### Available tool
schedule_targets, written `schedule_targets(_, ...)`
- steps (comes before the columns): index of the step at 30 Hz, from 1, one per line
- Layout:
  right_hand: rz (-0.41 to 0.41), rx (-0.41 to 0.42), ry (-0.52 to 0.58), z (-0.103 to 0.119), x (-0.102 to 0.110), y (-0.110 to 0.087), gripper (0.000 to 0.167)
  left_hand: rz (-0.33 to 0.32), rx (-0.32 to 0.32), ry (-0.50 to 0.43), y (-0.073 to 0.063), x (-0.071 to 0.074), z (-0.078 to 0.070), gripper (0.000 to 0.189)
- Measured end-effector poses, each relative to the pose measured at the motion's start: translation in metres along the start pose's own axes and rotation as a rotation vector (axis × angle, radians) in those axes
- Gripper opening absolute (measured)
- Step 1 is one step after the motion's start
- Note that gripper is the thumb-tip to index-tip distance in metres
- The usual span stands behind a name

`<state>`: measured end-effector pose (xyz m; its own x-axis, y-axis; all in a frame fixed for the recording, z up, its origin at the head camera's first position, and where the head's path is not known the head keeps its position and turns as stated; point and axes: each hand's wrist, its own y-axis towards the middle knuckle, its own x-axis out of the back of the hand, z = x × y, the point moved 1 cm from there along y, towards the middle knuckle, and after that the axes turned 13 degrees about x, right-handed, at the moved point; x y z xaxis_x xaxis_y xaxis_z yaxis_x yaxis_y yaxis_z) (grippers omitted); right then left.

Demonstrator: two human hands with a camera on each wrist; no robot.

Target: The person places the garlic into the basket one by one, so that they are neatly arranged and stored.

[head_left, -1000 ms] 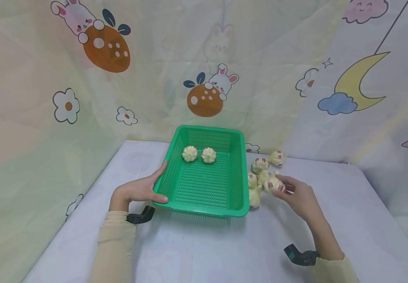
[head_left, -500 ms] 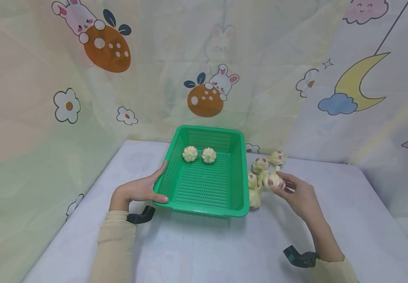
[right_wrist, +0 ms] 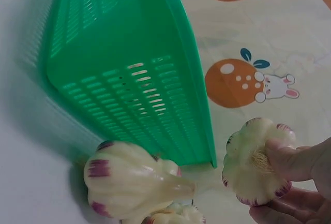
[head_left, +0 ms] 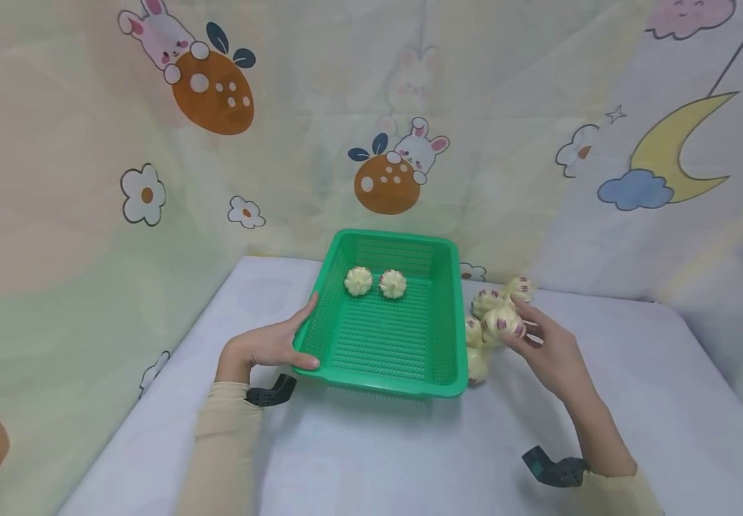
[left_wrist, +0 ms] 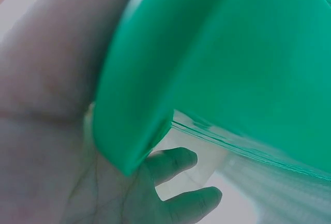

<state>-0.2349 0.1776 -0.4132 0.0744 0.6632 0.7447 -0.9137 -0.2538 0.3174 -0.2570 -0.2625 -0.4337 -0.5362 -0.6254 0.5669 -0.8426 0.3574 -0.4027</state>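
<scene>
Widest of all, here's the pale backdrop filling everything ahead of me, printed with rabbits, flowers and a yellow crescent moon. In front of it spreads my white table, running up towards the cloth. Next down in size comes the green basket, slatted and perforated, toward the table's far side; I can't tell if its whole base sits flat. My cream sleeves reach in from the near edge, and out of them come the hands. My left hand grasps the basket at its near left corner, thumb over the rim, other fingers along the outside. And my right hand, over to the right of the basket, has its own catch: thumb and fingers pinch a garlic bulb, thumb on the root end in the right wrist view, with a gap between it and the nearest loose bulb there. On each wrist rides a dark device. Down to the smallest now, the rest of the garlic: at least four loose bulbs bunch on the table just beside the basket's right wall, cream with purple streaks, the nearest partly hidden by the rim. Inside the basket, two more bulbs sit side by side near the far end, slightly apart.
</scene>
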Motion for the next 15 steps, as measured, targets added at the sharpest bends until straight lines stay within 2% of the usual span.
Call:
schedule_targets(6,-0.012,0.118,0.007,0.005,-0.003,0.009,0.061,-0.001,0.006,0.001,0.003,0.0,0.001,0.127)
schedule_targets(9,-0.009,0.148,0.014,0.005,-0.005,0.013,0.058,0.001,0.006,0.0,0.004,0.0,0.0,0.127)
schedule_targets(12,0.016,0.143,0.04,0.003,-0.008,0.015,0.055,0.001,0.012,0.001,0.004,0.0,0.001,0.127)
schedule_targets(15,0.052,0.102,0.079,0.001,-0.01,0.017,0.054,0.001,0.009,0.0,0.005,0.0,0.002,0.126)
